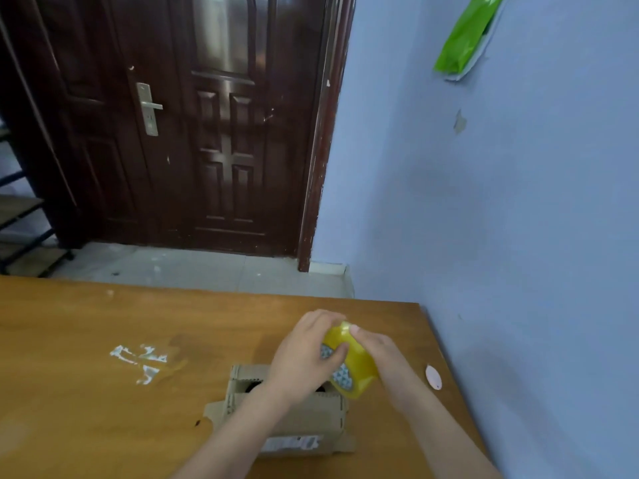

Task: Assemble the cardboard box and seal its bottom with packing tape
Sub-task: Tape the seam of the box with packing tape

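Both the left hand (304, 354) and right hand (377, 354) gripped the tape roll (351, 363), their forearms hiding much of the box (311, 418).

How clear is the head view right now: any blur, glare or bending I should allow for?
Head view: soft all over, the hands and tape roll slightly smeared; the label on the cardboard box unreadable; pale sheen on the door; wide-angle bending curves the table edge and door frame; lighting even, no hard shadows.
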`<move>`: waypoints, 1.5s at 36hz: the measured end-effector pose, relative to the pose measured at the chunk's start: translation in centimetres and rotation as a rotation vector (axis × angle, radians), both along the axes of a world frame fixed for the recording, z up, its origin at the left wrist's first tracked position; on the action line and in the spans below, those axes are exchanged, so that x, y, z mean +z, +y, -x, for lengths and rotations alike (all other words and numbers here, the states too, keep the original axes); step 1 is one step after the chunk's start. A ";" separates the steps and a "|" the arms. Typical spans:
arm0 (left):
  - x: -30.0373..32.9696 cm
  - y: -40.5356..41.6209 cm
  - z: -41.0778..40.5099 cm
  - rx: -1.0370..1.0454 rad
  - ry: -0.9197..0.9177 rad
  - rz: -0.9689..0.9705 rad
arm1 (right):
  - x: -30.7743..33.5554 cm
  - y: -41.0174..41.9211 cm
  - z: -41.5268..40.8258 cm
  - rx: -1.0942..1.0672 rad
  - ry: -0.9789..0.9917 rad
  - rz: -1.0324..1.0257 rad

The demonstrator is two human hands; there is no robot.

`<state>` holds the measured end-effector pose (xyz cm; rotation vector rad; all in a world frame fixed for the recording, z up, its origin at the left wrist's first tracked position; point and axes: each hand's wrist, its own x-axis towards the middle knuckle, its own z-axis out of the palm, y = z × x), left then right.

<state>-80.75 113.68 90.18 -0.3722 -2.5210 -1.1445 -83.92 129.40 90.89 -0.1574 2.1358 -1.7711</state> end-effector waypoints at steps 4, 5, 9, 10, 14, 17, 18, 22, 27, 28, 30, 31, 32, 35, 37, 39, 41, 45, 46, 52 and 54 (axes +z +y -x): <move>-0.1 0.1 -0.4 0.129 0.084 -0.047 | 0.6 -0.8 -0.4 -0.011 0.030 -0.066; -0.1 0.0 -0.5 0.140 0.093 -0.052 | 0.6 -0.9 -0.5 0.002 0.031 -0.074; 0.0 -0.1 -0.9 0.136 0.121 -0.044 | 0.8 -1.0 -1.0 0.034 0.029 -0.070; 0.1 -0.2 -0.9 0.132 0.122 -0.065 | 0.9 -1.0 -1.2 0.035 0.026 -0.068; 0.6 -0.4 -0.7 0.260 0.032 -0.415 | 1.2 -0.8 -1.6 0.066 -0.029 -0.034; 1.3 -1.3 -0.1 0.350 -0.183 -0.995 | 1.3 -0.2 -1.8 0.082 0.001 0.004; 1.4 -1.8 0.1 0.358 -0.232 -1.138 | 1.4 0.0 -2.0 0.095 0.014 0.013; 0.7 -3.2 0.2 0.377 -0.330 -1.289 | 1.3 0.8 -2.3 0.187 0.042 0.018; -1.6 -2.9 -0.7 0.435 -0.443 -1.389 | 1.0 1.7 -2.2 0.242 0.150 -0.114; -2.0 -2.7 -0.9 0.442 -0.465 -1.408 | 0.8 1.9 -2.0 0.244 0.168 -0.137; -2.8 -2.3 -1.1 0.448 -0.503 -1.407 | 0.4 2.3 -1.8 0.245 0.199 -0.183; -3.1 -2.2 -1.2 0.458 -0.516 -1.390 | 0.3 2.5 -1.7 0.246 0.211 -0.204; -3.3 -2.1 -1.3 0.467 -0.523 -1.376 | 0.2 2.7 -1.6 0.250 0.220 -0.221; -3.8 -1.7 -1.5 0.471 -0.545 -1.408 | -0.1 3.4 -1.1 0.265 0.247 -0.251; -4.0 -1.4 -1.5 0.472 -0.563 -1.443 | -0.4 3.8 -0.7 0.261 0.259 -0.249; -4.0 -0.9 -1.3 0.486 -0.562 -1.468 | -0.9 4.1 -0.3 0.256 0.261 -0.248; -4.1 -0.4 -1.0 0.509 -0.555 -1.499 | -1.5 4.3 0.0 0.263 0.259 -0.250; -4.6 0.5 -0.7 0.574 -0.570 -1.546 | -2.6 4.8 0.8 0.300 0.213 -0.225; -4.8 0.7 -0.6 0.594 -0.569 -1.558 | -2.8 5.0 1.0 0.309 0.199 -0.216; -5.2 1.5 -0.6 0.631 -0.553 -1.562 | -3.3 5.8 2.5 0.383 0.141 -0.222; -5.4 1.7 -0.6 0.633 -0.540 -1.548 | -3.4 6.1 3.0 0.402 0.130 -0.216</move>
